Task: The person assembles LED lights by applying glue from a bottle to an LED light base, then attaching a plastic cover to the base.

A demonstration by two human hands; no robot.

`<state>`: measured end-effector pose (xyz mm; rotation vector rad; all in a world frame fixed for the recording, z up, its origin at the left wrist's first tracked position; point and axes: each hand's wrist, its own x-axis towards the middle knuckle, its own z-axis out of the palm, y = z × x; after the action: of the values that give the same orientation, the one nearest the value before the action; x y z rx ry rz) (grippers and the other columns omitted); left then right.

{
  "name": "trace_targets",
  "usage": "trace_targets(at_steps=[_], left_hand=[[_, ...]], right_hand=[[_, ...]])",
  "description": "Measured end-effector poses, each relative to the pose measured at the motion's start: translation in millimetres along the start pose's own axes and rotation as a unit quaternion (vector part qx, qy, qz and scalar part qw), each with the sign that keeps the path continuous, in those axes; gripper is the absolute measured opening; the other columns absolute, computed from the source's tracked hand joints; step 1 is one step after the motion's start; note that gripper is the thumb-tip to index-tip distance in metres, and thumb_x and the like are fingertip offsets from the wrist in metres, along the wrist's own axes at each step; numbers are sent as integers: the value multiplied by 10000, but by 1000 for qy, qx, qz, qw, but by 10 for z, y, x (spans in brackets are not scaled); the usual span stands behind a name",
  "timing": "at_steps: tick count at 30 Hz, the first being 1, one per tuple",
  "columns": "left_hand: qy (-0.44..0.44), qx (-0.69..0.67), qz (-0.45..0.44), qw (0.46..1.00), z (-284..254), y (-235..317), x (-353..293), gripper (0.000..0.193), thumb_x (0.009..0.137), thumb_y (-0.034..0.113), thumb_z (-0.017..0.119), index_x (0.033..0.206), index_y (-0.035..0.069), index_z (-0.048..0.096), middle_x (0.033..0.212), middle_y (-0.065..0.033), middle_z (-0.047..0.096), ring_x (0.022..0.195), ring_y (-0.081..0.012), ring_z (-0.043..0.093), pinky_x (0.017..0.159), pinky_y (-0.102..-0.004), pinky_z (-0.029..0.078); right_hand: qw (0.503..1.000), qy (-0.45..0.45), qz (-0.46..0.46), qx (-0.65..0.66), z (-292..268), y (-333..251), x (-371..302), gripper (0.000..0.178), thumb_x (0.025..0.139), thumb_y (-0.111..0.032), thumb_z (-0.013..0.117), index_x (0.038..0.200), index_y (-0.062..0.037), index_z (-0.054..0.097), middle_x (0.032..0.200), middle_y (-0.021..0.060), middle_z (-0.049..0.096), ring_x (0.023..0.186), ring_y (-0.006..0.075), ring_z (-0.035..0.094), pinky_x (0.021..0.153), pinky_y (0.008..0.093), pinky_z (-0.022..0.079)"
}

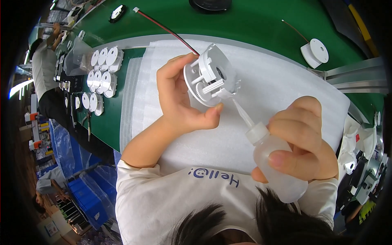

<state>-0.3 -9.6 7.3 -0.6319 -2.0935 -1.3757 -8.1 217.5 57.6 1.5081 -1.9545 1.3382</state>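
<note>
My left hand (179, 96) is closed around a round white plastic gear housing (210, 75), tilted so its inner gear and posts show. A red and black wire (167, 29) with a white plug runs from the housing toward the far left. In my right hand (300, 141) is a translucent squeeze bottle (281, 175), my fingers wrapped round its body and collar. Its thin pointed nozzle (243, 113) reaches up to the lower right edge of the housing; whether the tip touches cannot be made out. What the bottle holds is not clear.
White foam sheeting (269, 81) covers the green table (261, 24) under my hands. Several white housings (104, 81) stand in rows at the left. Another white housing (314, 53) with a wire lies at the far right, near a metal rail (355, 75). A co-worker (45, 71) is at the left.
</note>
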Motion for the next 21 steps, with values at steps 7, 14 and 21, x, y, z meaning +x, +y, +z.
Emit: trace_targets(at_steps=[7,14,21], left_hand=[[-30,-14,-9,999,-8,88,30,770,551,179,712,1153,-24,277,1072,-137,389,958,-193,466,839,-305,397],[50,-269,-217,937,43,208,13,740,627,318,711,1150,-1,295,1066,-120,454,983,-184,471,824,-307,403],[68,-290,-303,905,-17,195,47,762,627,459,674,1147,11,341,1043,-96,460,992,-171,457,848,-306,376]], right_hand=[[1000,-5,-11,-3,22,32,13,474,627,-265,728,1002,-159,459,867,82,516,680,216,481,616,342,342],[989,95,-95,-54,204,217,23,359,702,-287,639,977,-137,463,751,53,500,556,162,441,526,288,296],[979,158,-121,-53,267,289,71,314,680,-286,637,920,-125,517,683,25,505,470,122,421,476,251,271]])
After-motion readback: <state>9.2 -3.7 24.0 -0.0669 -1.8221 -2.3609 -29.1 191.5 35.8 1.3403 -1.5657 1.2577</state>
